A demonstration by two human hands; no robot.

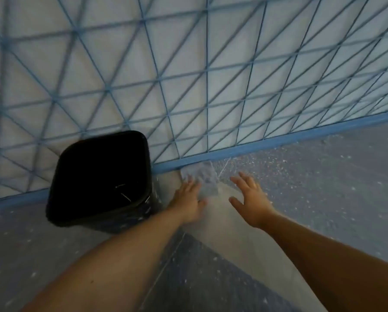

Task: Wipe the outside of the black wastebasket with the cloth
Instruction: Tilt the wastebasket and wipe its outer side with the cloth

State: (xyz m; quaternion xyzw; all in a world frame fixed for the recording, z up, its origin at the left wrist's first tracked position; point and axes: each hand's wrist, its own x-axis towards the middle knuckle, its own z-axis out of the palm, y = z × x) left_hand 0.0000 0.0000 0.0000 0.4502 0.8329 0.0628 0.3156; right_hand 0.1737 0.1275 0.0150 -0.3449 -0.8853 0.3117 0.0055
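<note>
The black wastebasket (98, 176) stands upright on the floor against the wall, left of centre, its square mouth facing up. A pale grey-blue cloth (205, 179) lies flat on the floor by the wall's base, just right of the basket. My left hand (188, 199) rests with its fingers on the cloth's left edge, fingers spread, palm down. My right hand (249, 197) hovers open to the right of the cloth, apart from it, holding nothing.
A white wall (188, 75) with a blue criss-cross line pattern and a blue skirting strip (278, 140) runs behind. The floor (323, 188) is speckled grey-blue with a lighter band in the middle.
</note>
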